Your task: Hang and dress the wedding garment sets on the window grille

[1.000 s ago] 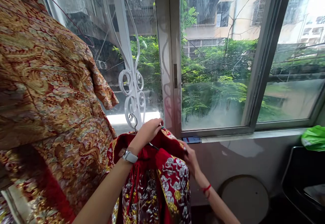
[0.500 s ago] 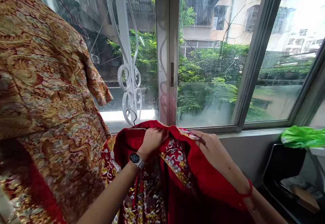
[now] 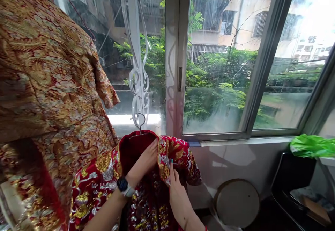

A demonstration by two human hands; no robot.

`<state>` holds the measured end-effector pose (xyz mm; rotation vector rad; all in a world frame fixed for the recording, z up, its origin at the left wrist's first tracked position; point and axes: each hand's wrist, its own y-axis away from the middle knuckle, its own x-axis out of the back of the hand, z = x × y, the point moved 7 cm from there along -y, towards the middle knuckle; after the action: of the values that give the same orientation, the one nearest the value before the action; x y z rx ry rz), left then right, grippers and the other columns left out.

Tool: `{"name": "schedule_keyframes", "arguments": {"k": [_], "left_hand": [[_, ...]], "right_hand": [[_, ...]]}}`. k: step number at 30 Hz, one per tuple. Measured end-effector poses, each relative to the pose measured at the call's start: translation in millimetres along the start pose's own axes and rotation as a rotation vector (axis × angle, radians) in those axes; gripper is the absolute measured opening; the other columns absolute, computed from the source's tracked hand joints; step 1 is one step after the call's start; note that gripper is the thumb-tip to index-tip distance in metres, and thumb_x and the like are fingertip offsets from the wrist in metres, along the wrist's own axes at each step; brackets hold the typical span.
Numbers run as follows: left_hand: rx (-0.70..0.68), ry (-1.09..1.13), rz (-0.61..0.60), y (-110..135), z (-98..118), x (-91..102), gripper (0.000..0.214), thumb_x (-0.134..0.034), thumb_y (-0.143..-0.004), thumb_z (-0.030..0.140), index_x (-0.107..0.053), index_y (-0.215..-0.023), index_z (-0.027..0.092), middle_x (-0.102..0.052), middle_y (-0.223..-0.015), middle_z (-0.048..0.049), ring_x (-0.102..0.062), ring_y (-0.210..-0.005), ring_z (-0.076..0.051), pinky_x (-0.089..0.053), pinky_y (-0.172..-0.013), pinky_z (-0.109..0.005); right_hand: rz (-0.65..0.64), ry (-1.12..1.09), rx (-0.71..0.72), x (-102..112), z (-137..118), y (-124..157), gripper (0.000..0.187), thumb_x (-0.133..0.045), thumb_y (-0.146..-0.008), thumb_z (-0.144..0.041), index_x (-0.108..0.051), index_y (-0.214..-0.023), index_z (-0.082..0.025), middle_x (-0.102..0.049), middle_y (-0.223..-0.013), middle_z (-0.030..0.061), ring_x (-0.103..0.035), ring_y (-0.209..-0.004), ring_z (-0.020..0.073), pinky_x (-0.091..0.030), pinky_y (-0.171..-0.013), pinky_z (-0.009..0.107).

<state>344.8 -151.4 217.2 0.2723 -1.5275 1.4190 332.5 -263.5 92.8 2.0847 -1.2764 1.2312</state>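
One red jacket (image 3: 102, 175) with gold-and-silver embroidery (image 3: 82, 208)

Window: we face grey-framed sliding windows (image 3: 217, 114) | Outside: we see green foliage (image 3: 222, 63) before a pale building (image 3: 251, 38) | Wall: plain wall (image 3: 232, 166), shadow-marked below the sill (image 3: 235, 141) | Furniture: white scrolled metalwork (image 3: 134, 21) near the glass; round, flat-topped piece (image 3: 237, 203), exact kind unclear to us; black chair (image 3: 284, 173) at right | Light: daylight, brightest upper right
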Motion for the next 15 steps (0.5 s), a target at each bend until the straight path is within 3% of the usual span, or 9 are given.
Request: {"name": "schedule_keyframes", "arguments": {"k": [2, 3, 5, 7, 9, 11, 13, 15], "left_hand": [[-0.074, -0.297, 0.08, 36.1, 16.9, 19.7, 0.035, -0.051, -0.082, 0.008, -0.064, -0.112, 0.02, -0.065, -0.119, -0.0108, -0.054, -0.122, -0.026, -0.042, -0.107, -0.046], [-0.012, -0.442, 0.226, 56.2, 21.3, 36.5, 0.034, -0.052, -0.084, 0.011, -0.061, -0.115, 0.02, -0.063, -0.118, -0.012, -0.055, -0.118, -0.027, -0.044, -0.104, -0.046], [0.273, -0.659, 0.589, 103.4, 23.9, 73.9, 0.041, -0.061, -0.084, 0.026, -0.054, -0.123, 0.016, -0.06, -0.11, -0.0153, -0.055, -0.111, -0.031, -0.046, -0.098, -0.053], [0.538, -0.791, 0.79, 144.4, 24.2, 95.2, 0.063, -0.066, -0.079, 0.04, -0.045, -0.13, 0.009, -0.058, -0.108, -0.0186, -0.053, -0.111, -0.038, -0.043, -0.096, -0.062], [0.695, -0.816, 0.8, 164.4, 20.6, 101.3, 0.068, -0.064, -0.079, 0.046, -0.044, -0.131, 0.008, -0.058, -0.11, -0.0209, -0.052, -0.114, -0.041, -0.042, -0.094, -0.066], [0.817, -0.67, 0.737, 168.5, 13.4, 95.3, 0.056, -0.057, -0.084, 0.045, -0.048, -0.128, 0.011, -0.064, -0.103, -0.0182, -0.062, -0.1, -0.038, -0.05, -0.085, -0.059], [0.887, -0.429, 0.652, 159.0, 13.3, 74.9, 0.046, -0.047, -0.089, 0.038, -0.049, -0.129, 0.015, -0.069, -0.096, -0.0143, -0.069, -0.079, -0.032, -0.056, -0.071, -0.047], [0.903, -0.267, 0.627, 142.6, 26.5, 47.7, 0.045, -0.04, -0.091, 0.03, -0.045, -0.135, 0.018, -0.072, -0.102, -0.0141, -0.073, -0.077, -0.028, -0.057, -0.066, -0.039]], "right_hand": [[0.015, -0.094, -0.009, -9.2, 9.3, -0.3, 0.096, -0.023, -0.072, 0.013, 0.007, -0.155, -0.026, -0.022, -0.16, 0.0198, -0.072, -0.095, 0.0233, -0.055, -0.075, 0.032], [0.027, -0.135, -0.008, -11.6, 11.9, -0.8, 0.096, -0.023, -0.074, 0.012, 0.009, -0.155, -0.028, -0.018, -0.161, 0.0195, -0.073, -0.094, 0.0219, -0.055, -0.074, 0.03], [0.042, -0.189, 0.004, -12.9, 13.1, -2.2, 0.094, -0.022, -0.077, 0.011, 0.01, -0.154, -0.031, -0.013, -0.162, 0.0185, -0.073, -0.093, 0.0199, -0.054, -0.074, 0.028], [0.039, -0.206, 0.038, -10.3, 10.2, -3.5, 0.092, -0.023, -0.078, 0.009, 0.007, -0.154, -0.032, -0.013, -0.162, 0.0177, -0.073, -0.095, 0.0201, -0.054, -0.078, 0.029], [0.028, -0.212, 0.093, -5.4, 5.6, -3.5, 0.09, -0.024, -0.078, 0.007, 0.006, -0.155, -0.029, -0.017, -0.162, 0.0167, -0.07, -0.104, 0.0218, -0.054, -0.085, 0.032], [0.002, -0.217, 0.156, -2.7, 0.5, -2.3, 0.09, -0.024, -0.077, 0.007, 0.006, -0.155, -0.027, -0.03, -0.158, 0.0153, -0.065, -0.115, 0.023, -0.053, -0.091, 0.034], [-0.031, -0.215, 0.217, -5.3, -5.5, -1.0, 0.088, -0.024, -0.077, 0.006, 0.005, -0.155, -0.025, -0.044, -0.15, 0.0142, -0.062, -0.12, 0.0229, -0.052, -0.095, 0.035], [-0.063, -0.204, 0.261, -14.8, -12.1, -1.0, 0.084, -0.028, -0.08, 0.002, 0.0, -0.156, -0.021, -0.052, -0.144, 0.0148, -0.064, -0.116, 0.0236, -0.052, -0.094, 0.035]]}}
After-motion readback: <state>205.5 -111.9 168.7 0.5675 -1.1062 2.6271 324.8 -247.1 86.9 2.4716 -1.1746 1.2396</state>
